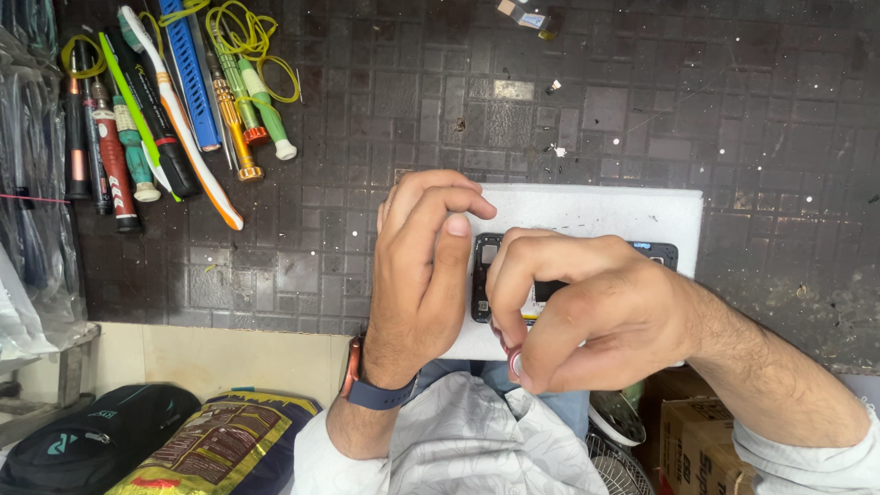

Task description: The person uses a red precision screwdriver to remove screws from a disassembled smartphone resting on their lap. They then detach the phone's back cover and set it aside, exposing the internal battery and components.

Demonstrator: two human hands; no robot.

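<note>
Black and thin, the opened phone point(483, 275) lay on white foam point(596, 209) beneath both grips, left hand point(417, 275) pinching air, right hand point(587, 307) clamping its edge; likely fragile, best held by its rim.

- left hand point(417, 275): bare, no rings that I can see, short trimmed nails
- left wrist has a watch point(359, 380) on it, dark navy band with a coppery-orange case edge showing on the left side
- right hand point(587, 307): bare too, forearm is hairy and uncovered most of the way up
- both sleeves point(467, 449) are a light grey-white crinkly fabric with a faint leafy print, pushed back from the wrists
- blue jeans point(513, 390) peek out near the bottom, between the arms
</note>
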